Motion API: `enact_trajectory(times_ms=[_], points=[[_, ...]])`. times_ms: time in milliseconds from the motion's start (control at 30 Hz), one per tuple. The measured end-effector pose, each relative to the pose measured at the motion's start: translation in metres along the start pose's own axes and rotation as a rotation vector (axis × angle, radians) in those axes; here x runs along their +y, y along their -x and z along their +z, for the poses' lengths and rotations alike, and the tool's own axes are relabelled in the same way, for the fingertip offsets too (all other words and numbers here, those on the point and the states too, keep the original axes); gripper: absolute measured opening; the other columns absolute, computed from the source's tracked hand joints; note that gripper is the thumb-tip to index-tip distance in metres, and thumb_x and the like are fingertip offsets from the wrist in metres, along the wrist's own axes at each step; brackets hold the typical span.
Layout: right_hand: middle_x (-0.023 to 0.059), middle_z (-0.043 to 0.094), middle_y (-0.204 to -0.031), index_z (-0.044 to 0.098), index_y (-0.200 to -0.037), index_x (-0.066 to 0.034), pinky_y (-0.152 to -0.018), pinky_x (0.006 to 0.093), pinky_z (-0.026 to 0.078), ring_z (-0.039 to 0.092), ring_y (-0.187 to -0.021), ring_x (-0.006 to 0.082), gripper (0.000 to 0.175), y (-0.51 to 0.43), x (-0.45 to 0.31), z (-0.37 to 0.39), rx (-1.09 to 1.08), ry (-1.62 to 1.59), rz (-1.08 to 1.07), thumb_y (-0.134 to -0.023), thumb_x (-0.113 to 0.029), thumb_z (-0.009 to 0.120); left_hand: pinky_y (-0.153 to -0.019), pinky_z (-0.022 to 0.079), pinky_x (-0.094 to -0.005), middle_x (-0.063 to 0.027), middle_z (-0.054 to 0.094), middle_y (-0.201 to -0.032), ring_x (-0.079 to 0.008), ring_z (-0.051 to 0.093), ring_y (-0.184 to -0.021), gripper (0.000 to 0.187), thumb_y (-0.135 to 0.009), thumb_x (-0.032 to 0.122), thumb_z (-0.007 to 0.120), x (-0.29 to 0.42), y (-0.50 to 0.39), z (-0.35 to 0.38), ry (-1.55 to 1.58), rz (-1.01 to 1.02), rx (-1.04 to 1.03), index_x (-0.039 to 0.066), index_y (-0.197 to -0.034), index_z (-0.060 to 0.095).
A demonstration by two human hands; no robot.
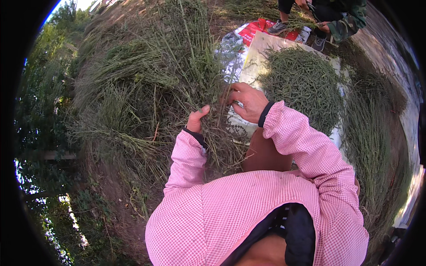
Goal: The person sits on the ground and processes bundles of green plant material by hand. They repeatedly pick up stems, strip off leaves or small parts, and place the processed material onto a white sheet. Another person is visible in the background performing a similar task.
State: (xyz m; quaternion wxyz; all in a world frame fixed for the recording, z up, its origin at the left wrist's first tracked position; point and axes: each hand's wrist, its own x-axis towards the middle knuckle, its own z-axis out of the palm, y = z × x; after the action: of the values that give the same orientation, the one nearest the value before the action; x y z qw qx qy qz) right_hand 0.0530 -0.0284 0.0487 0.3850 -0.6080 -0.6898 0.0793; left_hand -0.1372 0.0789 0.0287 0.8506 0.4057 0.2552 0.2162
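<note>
My left hand (199, 117) is at the near side of a bundle of long green plant stems (191, 63), its thumb up and the other fingers hidden among the stems. To its right, my right hand (245, 101) has bent fingers at the edge of the same stems; whether they pinch any is unclear. Just beyond the right hand, a heap of short green sprigs (303, 86) lies on a pale sheet (254, 63). Tangled brownish stems (223, 143) hang below and between my hands, close to my knee.
More cut plants (123, 66) are piled at the left, and a long row of them (367, 133) lies at the right. A red and silver plastic sheet (244, 33) is under the pale one. At the top right, a co-worker in a camouflage sleeve (349, 25) handles stems.
</note>
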Motion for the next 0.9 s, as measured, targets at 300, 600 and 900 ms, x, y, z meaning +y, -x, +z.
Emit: enact_trajectory(times_ms=[300, 600, 900], points=[[0.0154, 0.062, -0.092, 0.067, -0.092, -0.0089, -0.077, 0.0430, 0.049, 0.060, -0.088, 0.0339, 0.024, -0.010, -0.012, -0.004, -0.535, -0.046, 0.256, -0.074, -0.017, 0.053, -0.087, 0.048, -0.0357, -0.0172, 0.056, -0.120, -0.0258, 0.059, -0.103, 0.062, -0.076, 0.033, 0.056, -0.006, -0.016, 0.003, -0.058, 0.066, -0.201, -0.003, -0.126, 0.048], [0.0101, 0.064, -0.086, 0.067, -0.089, -0.0080, -0.073, 0.0362, 0.048, 0.062, -0.079, 0.0261, 0.020, 0.001, 0.013, 0.015, -0.058, -0.424, 0.525, -0.075, -0.021, 0.059, -0.070, 0.043, -0.0372, -0.0112, 0.058, -0.085, -0.0212, 0.049, -0.067, 0.051, -0.083, 0.037, 0.052, -0.010, -0.014, -0.006, 0.003, 0.056, -0.028, -0.004, -0.112, 0.051], [0.0119, 0.056, -0.109, 0.057, -0.113, -0.0120, -0.085, 0.0427, 0.046, 0.057, -0.101, 0.0319, 0.033, 0.031, 0.094, -0.040, 0.130, 0.359, 0.751, -0.084, -0.030, 0.056, -0.060, 0.029, -0.0321, -0.0026, 0.044, -0.072, -0.0149, 0.036, -0.059, 0.062, -0.078, 0.049, 0.058, -0.002, -0.015, -0.039, -0.017, 0.189, -0.243, 0.003, -0.117, 0.045]])
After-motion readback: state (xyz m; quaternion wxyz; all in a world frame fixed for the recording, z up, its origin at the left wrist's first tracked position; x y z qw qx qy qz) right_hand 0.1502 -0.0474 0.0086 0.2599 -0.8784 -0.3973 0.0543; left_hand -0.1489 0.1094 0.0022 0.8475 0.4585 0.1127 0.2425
